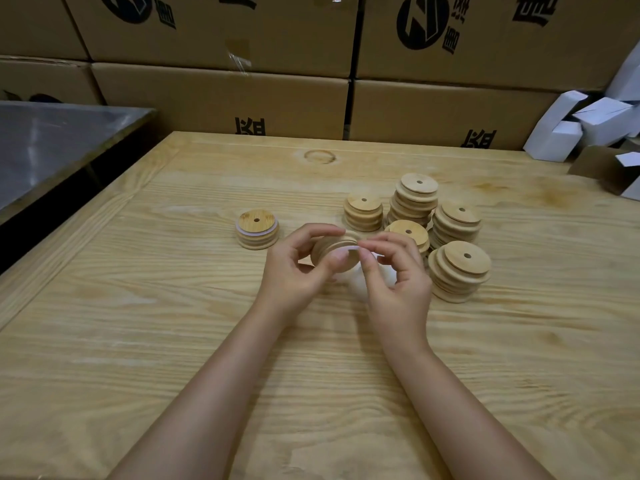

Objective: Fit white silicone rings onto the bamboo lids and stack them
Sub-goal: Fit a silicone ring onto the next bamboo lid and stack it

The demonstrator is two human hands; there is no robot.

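My left hand (pixel 294 268) grips a round bamboo lid (pixel 332 252), held tilted just above the wooden table (pixel 138 306). My right hand (pixel 394 271) pinches a white silicone ring (pixel 356 250) at the lid's right edge. More white rings (pixel 360 282) lie blurred on the table beneath my hands. To the left stands a short stack of lids (pixel 257 229) with a white ring showing around the top one. Right of my hands stand several stacks of bare bamboo lids (pixel 459 270), each lid with a small centre hole.
Brown cardboard boxes (pixel 221 98) are stacked along the table's far edge. White folded cartons (pixel 571 129) and an open brown box (pixel 609 171) sit at the far right. A steel-topped table (pixel 52 143) stands to the left.
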